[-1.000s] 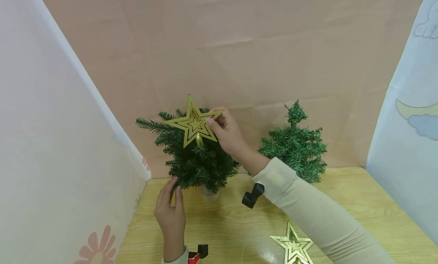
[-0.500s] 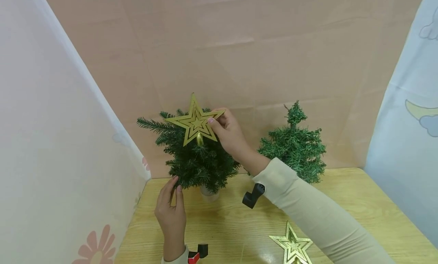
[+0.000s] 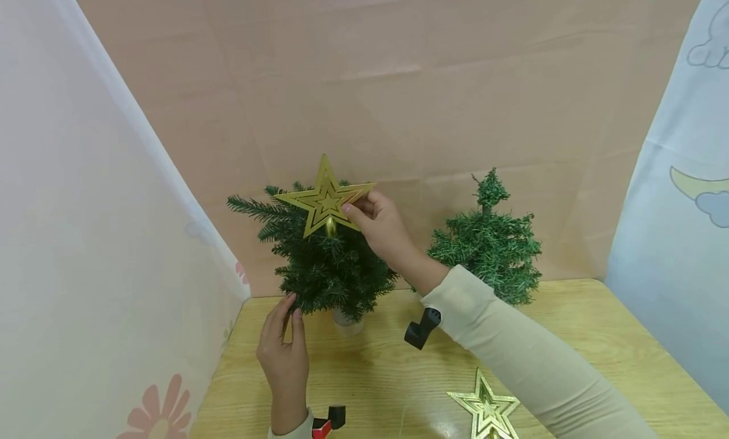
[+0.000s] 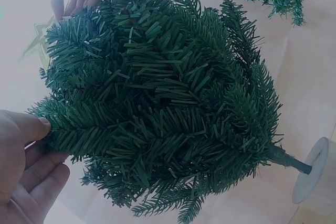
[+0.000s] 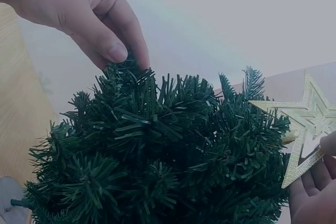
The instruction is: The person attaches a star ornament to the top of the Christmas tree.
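Note:
In the head view, my right hand [image 3: 387, 230] pinches a gold star tree topper [image 3: 327, 202] by its right side, thumb in front. The star stands nearly upright at the top of a dark green artificial Christmas tree [image 3: 338, 278]. Its gold socket [image 3: 331, 227] points down into the upper branches, which hide the socket's lower end. My left hand [image 3: 283, 353] is at the tree's lower left. Seen from the right wrist, the thumb and fingers of that left hand [image 5: 100, 19] pinch a branch tip. The tree's pale round base [image 4: 311, 171] shows in the left wrist view.
A second, brighter green tree [image 3: 492, 249] stands at the right, partly behind my right sleeve [image 3: 524, 344]. Another gold star topper [image 3: 486, 407] lies near the front of the wooden table [image 3: 393, 363]. A white printed cloth wall [image 3: 114, 236] stands close on the left.
The right hand has turned the star slightly more upright and shifted its top point a little to the right, lifting the socket slightly. My left hand keeps its place on the branch.

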The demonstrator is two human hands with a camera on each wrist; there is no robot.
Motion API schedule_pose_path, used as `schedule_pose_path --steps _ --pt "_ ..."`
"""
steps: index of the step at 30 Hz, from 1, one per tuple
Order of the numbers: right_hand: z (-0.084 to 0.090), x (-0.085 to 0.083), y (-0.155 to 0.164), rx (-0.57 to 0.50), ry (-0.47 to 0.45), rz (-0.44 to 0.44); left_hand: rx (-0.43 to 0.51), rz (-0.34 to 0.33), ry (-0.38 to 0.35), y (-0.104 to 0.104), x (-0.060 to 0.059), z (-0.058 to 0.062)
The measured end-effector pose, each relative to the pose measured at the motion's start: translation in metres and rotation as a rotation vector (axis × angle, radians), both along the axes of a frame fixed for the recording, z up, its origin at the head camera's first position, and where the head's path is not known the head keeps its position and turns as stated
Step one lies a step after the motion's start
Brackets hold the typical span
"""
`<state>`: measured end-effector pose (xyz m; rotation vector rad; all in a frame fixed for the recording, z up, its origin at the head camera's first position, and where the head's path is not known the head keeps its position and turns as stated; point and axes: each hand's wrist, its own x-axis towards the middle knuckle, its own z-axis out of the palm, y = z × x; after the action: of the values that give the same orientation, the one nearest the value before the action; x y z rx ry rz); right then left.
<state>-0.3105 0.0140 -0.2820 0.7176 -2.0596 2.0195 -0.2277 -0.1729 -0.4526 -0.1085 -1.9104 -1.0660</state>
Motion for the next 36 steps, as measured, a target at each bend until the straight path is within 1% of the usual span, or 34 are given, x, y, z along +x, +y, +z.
schedule_pose_path --steps 11,17,24,28,32,36 --pt "0.0015 0.0015 -0.0007 0.122 0.026 -0.041 -0.007 0.001 -0.001 -0.0004 0.0013 0.0005" --pt "0.0044 0.0015 -0.0019 0.175 0.011 -0.057 -0.017 0.009 -0.002 -0.0009 0.0011 0.0005" --pt "0.0061 0.0019 -0.0018 0.197 -0.024 -0.057 -0.017 0.008 -0.007 -0.0012 0.0009 0.0002" --pt "0.0042 0.0020 -0.0020 0.190 -0.008 -0.054 -0.012 0.009 -0.014 -0.0013 0.0002 -0.0005" --pt "0.0014 0.0007 -0.0019 0.192 0.034 -0.046 -0.013 0.009 -0.023 -0.0011 -0.0005 -0.0011" --pt "-0.0001 -0.0004 -0.0025 0.227 0.067 -0.041 -0.015 0.011 -0.028 -0.0009 -0.0012 -0.0018"
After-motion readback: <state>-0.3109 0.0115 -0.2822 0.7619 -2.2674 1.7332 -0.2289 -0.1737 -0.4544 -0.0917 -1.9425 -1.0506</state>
